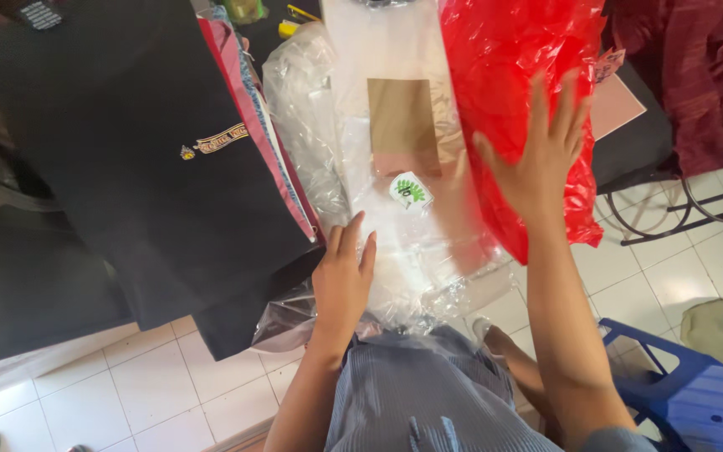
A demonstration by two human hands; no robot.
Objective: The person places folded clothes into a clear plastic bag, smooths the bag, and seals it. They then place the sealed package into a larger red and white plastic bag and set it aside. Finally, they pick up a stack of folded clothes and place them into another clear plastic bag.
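Observation:
My left hand [342, 276] rests flat, fingers together, on the near edge of a clear plastic packing bag [412, 251] that lies in front of me. The bag shows a brown rectangular card [403, 121] and a small white and green sticker [410, 191]. My right hand [539, 155] is spread wide and pressed against a crinkled red plastic bag [512, 75] that lies to the right of the clear one and partly over it. Neither hand grips anything.
A black folded garment with a small embroidered emblem [135, 159] tops a stack of clothes on the left. More crumpled clear plastic [299, 92] sits behind. A blue plastic stool [696, 393] stands at lower right on white floor tiles, and dark red fabric [696, 67] hangs at upper right.

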